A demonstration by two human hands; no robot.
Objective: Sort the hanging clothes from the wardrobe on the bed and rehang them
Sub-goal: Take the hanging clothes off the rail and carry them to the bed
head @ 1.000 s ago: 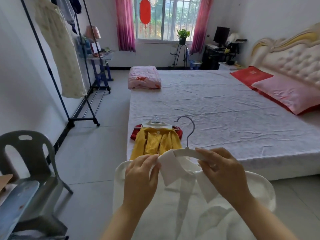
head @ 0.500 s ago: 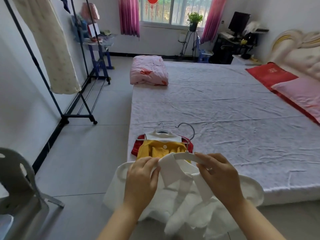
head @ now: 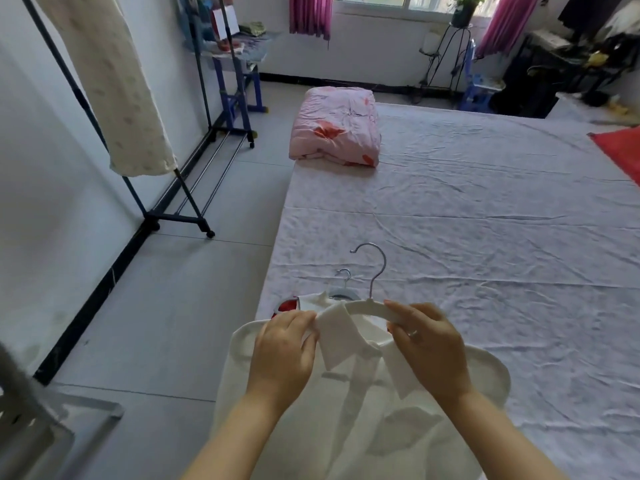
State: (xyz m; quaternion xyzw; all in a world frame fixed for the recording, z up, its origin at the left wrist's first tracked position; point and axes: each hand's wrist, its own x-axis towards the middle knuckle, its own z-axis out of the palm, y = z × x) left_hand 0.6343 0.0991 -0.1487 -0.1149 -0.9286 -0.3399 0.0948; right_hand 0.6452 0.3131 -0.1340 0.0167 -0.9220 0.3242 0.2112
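Note:
A white collared shirt (head: 353, 403) hangs on a white hanger (head: 367, 306) with a metal hook, held over the near corner of the bed (head: 485, 237). My left hand (head: 282, 355) pinches the shirt's left collar and shoulder. My right hand (head: 429, 348) grips the hanger's right arm and the collar there. Behind the shirt, another garment with a small grey hanger (head: 343, 289) lies on the bed; only its white collar and a red edge (head: 287, 305) show. A cream dress (head: 114, 88) hangs on the dark clothes rack (head: 173, 213) at the left.
A folded pink quilt (head: 337, 133) lies at the bed's far left corner. A red pillow edge (head: 620, 150) shows at the right. A grey plastic chair (head: 31, 424) stands at the lower left. A blue side table (head: 239, 71) and a plant stand (head: 446, 53) sit near the window wall.
The view has tilted down and moved closer to the bed. The white shirt now covers most of the yellow and red garment. Both hands keep the same hold.

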